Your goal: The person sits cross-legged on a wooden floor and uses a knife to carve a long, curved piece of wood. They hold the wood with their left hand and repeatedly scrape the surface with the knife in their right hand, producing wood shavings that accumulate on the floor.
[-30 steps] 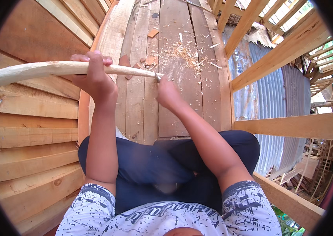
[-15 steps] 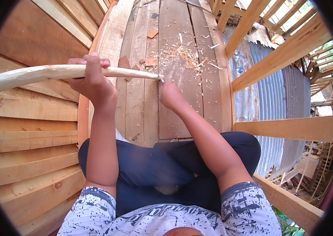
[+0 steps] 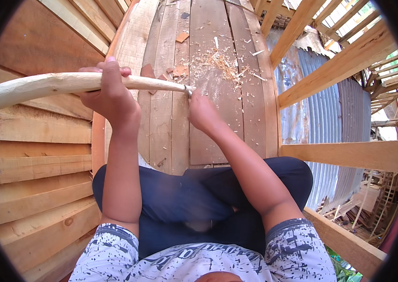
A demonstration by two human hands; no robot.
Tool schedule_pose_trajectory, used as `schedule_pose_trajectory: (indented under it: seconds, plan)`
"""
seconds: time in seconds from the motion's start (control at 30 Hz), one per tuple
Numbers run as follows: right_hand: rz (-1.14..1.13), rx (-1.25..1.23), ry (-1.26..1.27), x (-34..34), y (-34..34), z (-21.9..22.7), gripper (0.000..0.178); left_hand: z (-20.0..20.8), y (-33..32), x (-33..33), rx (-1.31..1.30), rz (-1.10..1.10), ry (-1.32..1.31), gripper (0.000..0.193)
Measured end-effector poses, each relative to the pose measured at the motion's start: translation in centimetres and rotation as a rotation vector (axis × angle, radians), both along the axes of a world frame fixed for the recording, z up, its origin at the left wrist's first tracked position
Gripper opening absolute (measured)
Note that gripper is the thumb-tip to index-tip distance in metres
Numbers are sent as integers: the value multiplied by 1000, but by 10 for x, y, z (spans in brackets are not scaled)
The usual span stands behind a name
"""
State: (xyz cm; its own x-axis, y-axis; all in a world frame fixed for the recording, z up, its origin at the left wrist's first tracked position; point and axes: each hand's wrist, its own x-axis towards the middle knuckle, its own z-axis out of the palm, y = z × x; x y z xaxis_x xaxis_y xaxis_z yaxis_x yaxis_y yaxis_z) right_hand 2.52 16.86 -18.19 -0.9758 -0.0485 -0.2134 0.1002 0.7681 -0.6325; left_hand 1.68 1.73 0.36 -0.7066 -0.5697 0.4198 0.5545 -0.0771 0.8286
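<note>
A long, curved, peeled wooden stick [image 3: 43, 87] runs from the left rim of the view to the middle, tapering to a thin end. My left hand [image 3: 113, 91] is wrapped round it, with the thumb along the near side and fingertips showing beyond. My closed right hand [image 3: 203, 110] is at the thin end. A small metal blade [image 3: 190, 92] shows between its fingers, touching the stick's tip; most of it is hidden in the fist.
Pale wood shavings [image 3: 220, 63] and chips lie on the plank floor [image 3: 208, 141] beyond my hands. Several orange-brown pieces [image 3: 180, 71] sit near them. A board wall [image 3: 34, 169] stands on the left. Timber rails [image 3: 344, 156] and corrugated metal sheets [image 3: 321, 103] are on the right.
The stick has risen slightly in the view with my left hand. My right hand and the blade have shifted a little to the left and up.
</note>
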Motion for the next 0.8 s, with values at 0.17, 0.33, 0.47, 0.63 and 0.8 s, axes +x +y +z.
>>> schedule_pose_trajectory:
  seconds: [0.17, 0.33, 0.47, 0.63, 0.8]
  plan:
    - [23, 76, -70, -7, 8, -7, 28, 5, 3, -8, 11, 83, -51, 20]
    - [-11, 117, -95, -2, 9, 3, 25, 2, -4, -4, 31, 71, -89, 19]
    - [37, 26, -56, 2, 0, 16, 19, 4, -9, -4, 12, 90, -84, 19]
    - [24, 109, -51, 5, 0, 23, 22, 1, -9, -5, 33, 82, -89, 18]
    - [-18, 65, 3, 1, 10, -10, 21, 7, 1, -3, 28, 126, -132, 18]
